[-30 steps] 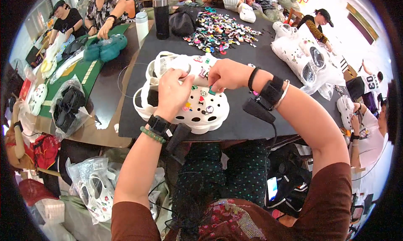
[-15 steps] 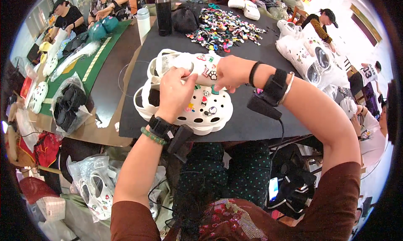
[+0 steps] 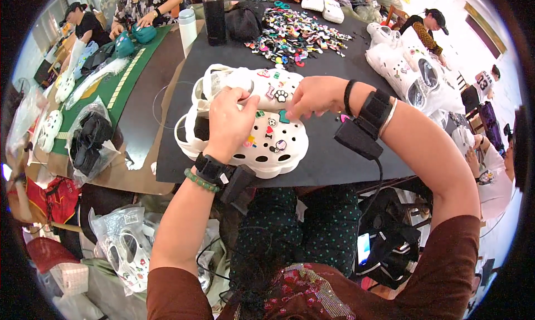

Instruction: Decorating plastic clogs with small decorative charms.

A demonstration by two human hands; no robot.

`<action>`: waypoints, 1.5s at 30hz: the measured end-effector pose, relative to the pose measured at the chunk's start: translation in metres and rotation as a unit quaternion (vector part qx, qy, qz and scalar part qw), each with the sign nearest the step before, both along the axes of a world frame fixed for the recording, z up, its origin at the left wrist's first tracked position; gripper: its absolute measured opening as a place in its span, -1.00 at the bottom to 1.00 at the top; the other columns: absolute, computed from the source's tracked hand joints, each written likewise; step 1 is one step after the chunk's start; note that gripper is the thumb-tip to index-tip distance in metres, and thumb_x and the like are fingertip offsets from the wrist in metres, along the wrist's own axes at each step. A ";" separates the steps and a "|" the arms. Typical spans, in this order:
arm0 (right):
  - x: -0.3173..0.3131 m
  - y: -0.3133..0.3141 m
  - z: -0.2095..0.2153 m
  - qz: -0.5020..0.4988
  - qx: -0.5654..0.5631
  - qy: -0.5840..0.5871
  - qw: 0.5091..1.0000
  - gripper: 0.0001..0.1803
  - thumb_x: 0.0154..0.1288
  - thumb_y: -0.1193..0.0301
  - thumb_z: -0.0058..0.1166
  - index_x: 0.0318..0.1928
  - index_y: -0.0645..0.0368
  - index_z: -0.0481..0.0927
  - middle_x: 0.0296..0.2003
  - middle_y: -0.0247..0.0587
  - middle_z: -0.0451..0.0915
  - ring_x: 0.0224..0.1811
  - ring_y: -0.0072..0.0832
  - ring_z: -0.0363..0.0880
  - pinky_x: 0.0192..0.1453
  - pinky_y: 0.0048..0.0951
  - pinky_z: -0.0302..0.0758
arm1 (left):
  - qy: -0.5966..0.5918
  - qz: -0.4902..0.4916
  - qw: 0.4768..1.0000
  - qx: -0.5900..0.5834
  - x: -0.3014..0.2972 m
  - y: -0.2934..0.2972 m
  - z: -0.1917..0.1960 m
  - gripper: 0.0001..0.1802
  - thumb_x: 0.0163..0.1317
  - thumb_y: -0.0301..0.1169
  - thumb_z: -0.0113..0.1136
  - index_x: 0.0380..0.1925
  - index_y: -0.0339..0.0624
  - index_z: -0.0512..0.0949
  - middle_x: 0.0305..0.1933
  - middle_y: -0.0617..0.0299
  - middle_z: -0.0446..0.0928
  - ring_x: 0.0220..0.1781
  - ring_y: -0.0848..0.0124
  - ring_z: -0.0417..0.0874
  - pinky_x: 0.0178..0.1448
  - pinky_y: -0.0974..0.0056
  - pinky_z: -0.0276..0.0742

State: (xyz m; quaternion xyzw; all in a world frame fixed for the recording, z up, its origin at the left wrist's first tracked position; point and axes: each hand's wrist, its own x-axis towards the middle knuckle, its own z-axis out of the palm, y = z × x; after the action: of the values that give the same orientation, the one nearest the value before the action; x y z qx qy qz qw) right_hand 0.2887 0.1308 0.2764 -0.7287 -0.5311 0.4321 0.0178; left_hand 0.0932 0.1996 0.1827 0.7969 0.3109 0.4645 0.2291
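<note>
Two white perforated clogs lie side by side on a black mat (image 3: pixel 329 153). My left hand (image 3: pixel 231 122) rests on top of the nearer clog (image 3: pixel 273 147) and holds it down. My right hand (image 3: pixel 315 97) pinches at the toe of the farther clog (image 3: pixel 253 83), fingers closed on a small charm near a paw-shaped one. Both clogs carry several small coloured charms. Each wrist wears a black band with a device; the left one also has a green bead bracelet.
A heap of loose coloured charms (image 3: pixel 301 33) lies farther back on the mat, by a dark tumbler (image 3: pixel 214 16) and a black pouch (image 3: pixel 243 22). Bagged white clogs (image 3: pixel 415 75) pile at the right. Other people work at the far left and right.
The view has drifted so both clogs sit a little higher. My right hand has slid slightly left along the farther clog's toe; my left hand stays pressed on the nearer clog.
</note>
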 end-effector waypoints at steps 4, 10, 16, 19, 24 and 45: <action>-0.009 0.006 0.006 -0.056 -0.017 0.003 0.998 -0.72 0.05 0.22 0.37 -0.47 0.17 0.63 -0.64 -0.50 0.34 -0.64 -0.66 0.25 -0.61 -0.57 0.17 | -0.007 -0.006 1.000 -0.018 0.000 -0.003 0.004 -0.78 0.08 -0.35 0.32 -0.46 -0.30 0.57 -0.39 0.00 0.55 -0.31 0.05 0.58 -0.20 0.07 0.46; -0.006 0.011 0.005 -0.078 -0.108 0.062 0.989 -0.79 0.16 0.29 0.31 -0.45 0.14 0.60 -0.62 -0.46 0.50 -0.66 -0.73 0.38 -0.62 -0.68 0.30 | 0.021 -0.007 1.000 -0.006 -0.001 0.000 0.001 -0.73 0.15 -0.28 0.29 -0.37 -0.32 0.63 -0.37 0.03 0.59 -0.30 0.13 0.62 -0.15 0.16 0.47; -0.015 0.008 -0.007 -0.119 -0.086 0.141 0.979 -0.81 0.18 0.40 0.28 -0.34 0.31 0.63 -0.42 -0.23 0.65 -0.41 -0.61 0.65 -0.36 -0.68 0.61 | 0.001 -0.004 1.000 -0.006 -0.001 -0.002 -0.001 -0.77 0.12 -0.32 0.29 -0.42 -0.30 0.57 -0.37 0.01 0.54 -0.27 0.03 0.56 -0.16 0.05 0.45; -0.016 0.008 -0.007 -0.132 -0.087 0.147 0.976 -0.78 0.13 0.48 0.29 -0.30 0.40 0.59 -0.35 -0.12 0.67 -0.37 -0.51 0.69 -0.27 -0.60 0.70 | 0.016 -0.009 1.000 -0.019 -0.001 -0.003 0.002 -0.77 0.13 -0.32 0.28 -0.41 -0.30 0.57 -0.35 0.01 0.54 -0.26 0.03 0.57 -0.15 0.05 0.45; -0.023 0.010 -0.012 -0.126 -0.082 0.113 0.982 -0.85 0.09 0.49 0.27 -0.37 0.32 0.59 -0.41 -0.18 0.66 -0.46 -0.55 0.66 -0.38 -0.64 0.67 | 0.022 -0.009 0.999 -0.048 0.000 0.000 -0.003 -0.76 0.13 -0.31 0.28 -0.39 -0.30 0.58 -0.32 -0.01 0.55 -0.25 0.03 0.57 -0.13 0.05 0.45; -0.004 -0.054 -0.015 -0.094 0.183 0.148 0.967 -0.74 0.33 0.38 0.06 -0.10 0.34 0.53 -0.52 -0.22 0.64 -0.53 -0.52 0.63 -0.44 -0.51 0.58 | 0.012 -0.007 1.000 -0.028 -0.003 -0.001 0.000 -0.76 0.15 -0.35 0.28 -0.34 -0.36 0.60 -0.34 -0.01 0.58 -0.26 0.11 0.62 -0.13 0.15 0.49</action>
State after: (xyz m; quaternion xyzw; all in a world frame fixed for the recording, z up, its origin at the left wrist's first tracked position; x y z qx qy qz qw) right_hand 0.2844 0.0771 0.2614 -0.6879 -0.5215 0.4268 0.2695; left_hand 0.0905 0.1990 0.1828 0.7977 0.3210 0.4448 0.2505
